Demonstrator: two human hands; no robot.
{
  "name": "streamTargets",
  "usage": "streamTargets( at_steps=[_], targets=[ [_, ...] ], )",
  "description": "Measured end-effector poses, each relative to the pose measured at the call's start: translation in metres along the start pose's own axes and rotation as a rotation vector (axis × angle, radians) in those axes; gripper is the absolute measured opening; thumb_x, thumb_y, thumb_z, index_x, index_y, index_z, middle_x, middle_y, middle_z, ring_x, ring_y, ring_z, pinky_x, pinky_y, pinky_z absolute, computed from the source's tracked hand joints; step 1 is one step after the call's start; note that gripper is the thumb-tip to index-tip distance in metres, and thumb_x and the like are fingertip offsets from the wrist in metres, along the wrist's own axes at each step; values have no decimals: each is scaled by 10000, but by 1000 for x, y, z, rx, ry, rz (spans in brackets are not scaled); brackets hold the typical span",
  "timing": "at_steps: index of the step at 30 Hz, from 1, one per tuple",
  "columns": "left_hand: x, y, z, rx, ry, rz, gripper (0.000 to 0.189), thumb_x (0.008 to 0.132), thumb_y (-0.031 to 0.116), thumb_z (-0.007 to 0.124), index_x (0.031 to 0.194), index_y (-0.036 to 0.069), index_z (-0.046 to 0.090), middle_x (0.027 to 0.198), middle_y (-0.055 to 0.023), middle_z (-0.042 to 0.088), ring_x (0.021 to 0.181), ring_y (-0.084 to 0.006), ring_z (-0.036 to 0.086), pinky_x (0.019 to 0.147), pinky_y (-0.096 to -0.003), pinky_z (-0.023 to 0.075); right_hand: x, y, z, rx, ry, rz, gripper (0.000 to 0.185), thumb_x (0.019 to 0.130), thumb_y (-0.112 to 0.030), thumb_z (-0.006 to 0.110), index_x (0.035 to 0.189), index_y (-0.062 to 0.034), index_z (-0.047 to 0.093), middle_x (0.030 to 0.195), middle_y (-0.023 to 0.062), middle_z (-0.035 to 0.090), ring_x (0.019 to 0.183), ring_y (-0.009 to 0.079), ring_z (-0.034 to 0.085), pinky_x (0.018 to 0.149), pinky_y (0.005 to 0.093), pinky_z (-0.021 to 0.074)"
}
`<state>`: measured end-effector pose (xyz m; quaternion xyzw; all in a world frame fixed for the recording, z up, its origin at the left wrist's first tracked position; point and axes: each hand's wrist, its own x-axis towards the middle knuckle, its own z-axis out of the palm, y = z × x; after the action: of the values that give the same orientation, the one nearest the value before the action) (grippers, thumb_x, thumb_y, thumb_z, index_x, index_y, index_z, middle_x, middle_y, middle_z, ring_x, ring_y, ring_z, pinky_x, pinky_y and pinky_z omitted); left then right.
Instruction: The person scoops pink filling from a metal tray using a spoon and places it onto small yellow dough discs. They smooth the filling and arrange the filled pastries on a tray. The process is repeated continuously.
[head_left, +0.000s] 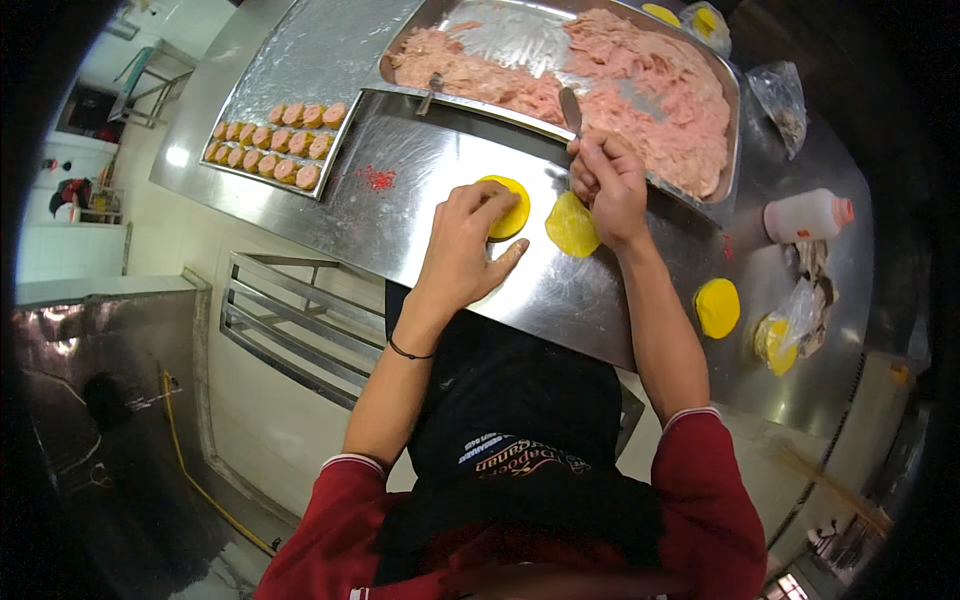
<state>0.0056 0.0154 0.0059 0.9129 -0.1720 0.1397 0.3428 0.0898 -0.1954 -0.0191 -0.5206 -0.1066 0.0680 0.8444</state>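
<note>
My left hand (469, 240) reaches over a stack of round yellow dough wrappers (512, 214), its fingertips touching the top and its thumb held apart at the right. My right hand (611, 180) grips a metal spreading knife (571, 109), whose blade points up over the near rim of a large tray. Pink ground meat (660, 90) is spread inside that metal tray (480, 107). A single yellow wrapper (572, 225) lies flat on the steel table between my hands, just below the right one. Filled dumplings (281, 142) stand in rows on a smaller tray at the left.
A spoon (430, 93) rests on the big tray's near rim. Red bits (376, 178) lie on the steel table (435, 157). At the right are a plastic bottle (806, 215), another wrapper stack (718, 308), a bagged stack (776, 343) and a plastic bag (780, 105).
</note>
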Motion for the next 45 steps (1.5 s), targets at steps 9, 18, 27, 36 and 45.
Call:
streamTargets(
  at_steps=[9,18,27,36,45],
  targets=[
    [7,-10,2,-82,-79,-49,214,815,109,811,1006,20,779,1178,-152,683,1121,-350,622,1011,-428,501,-4,-28,-2,90,-34,-152,159,1081,-134,543,1002,-15,611,656,-62,383,557,31,313,496,219,245],
    [9,-4,-6,-99,-140,-50,214,808,83,793,1002,-2,763,1213,-164,665,1170,-366,605,1025,-425,496,-5,-32,-4,151,45,-172,160,1075,-126,534,963,-39,607,633,-67,360,534,33,296,479,222,233],
    [20,29,53,-14,-190,151,358,855,118,714,1206,50,702,1293,-153,635,1225,-335,566,1026,-473,444,-7,-29,-4,101,56,-170,187,1098,-160,495,976,-50,583,635,-65,333,540,46,251,518,241,243],
    [53,31,64,86,-275,193,163,854,147,689,997,73,712,1146,-85,678,1186,-290,568,1022,-502,373,-7,-33,-4,113,100,-239,161,1074,-133,537,960,-34,591,642,-66,360,531,31,313,475,223,242],
    [37,34,41,-242,77,125,174,783,110,765,940,71,701,890,-90,704,904,-299,666,810,-417,492,-3,-68,-37,114,312,-450,139,1081,-131,539,998,-42,605,642,-51,361,516,39,268,467,232,231]
  ],
)
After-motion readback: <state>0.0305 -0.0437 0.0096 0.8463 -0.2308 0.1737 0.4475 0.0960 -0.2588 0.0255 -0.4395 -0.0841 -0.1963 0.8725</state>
